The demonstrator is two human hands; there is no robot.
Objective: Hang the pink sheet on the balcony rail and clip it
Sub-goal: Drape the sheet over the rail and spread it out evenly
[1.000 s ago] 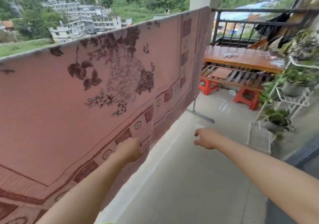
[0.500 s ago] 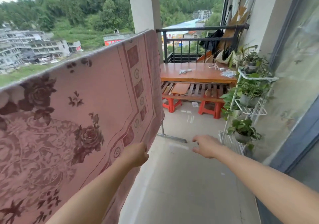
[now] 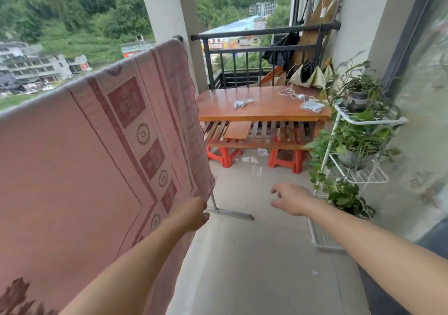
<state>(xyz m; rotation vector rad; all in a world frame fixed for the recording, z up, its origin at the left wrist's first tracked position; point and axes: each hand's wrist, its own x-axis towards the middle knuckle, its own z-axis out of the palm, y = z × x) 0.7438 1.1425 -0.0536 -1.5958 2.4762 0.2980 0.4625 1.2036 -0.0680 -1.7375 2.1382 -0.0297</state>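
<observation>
The pink sheet (image 3: 80, 159), patterned with dark red borders, hangs over a rail whose dark end (image 3: 179, 38) sticks out beside the pillar. My left hand (image 3: 191, 214) is closed at the sheet's lower right edge and seems to pinch the cloth there. My right hand (image 3: 291, 199) hovers over the floor to the right, fingers apart, holding nothing. Several small grey pieces that look like clips (image 3: 242, 103) lie on the wooden table (image 3: 264, 114) ahead.
A metal stand foot (image 3: 230, 214) lies on the floor just past my left hand. Two red stools (image 3: 286, 160) stand under the table. A white plant rack (image 3: 358, 149) lines the right wall. A black railing (image 3: 254, 55) closes the far end.
The view has shifted right along the sheet to its end, bringing the table and rail end closer. My left hand stays at the sheet's lower edge; the right stays open.
</observation>
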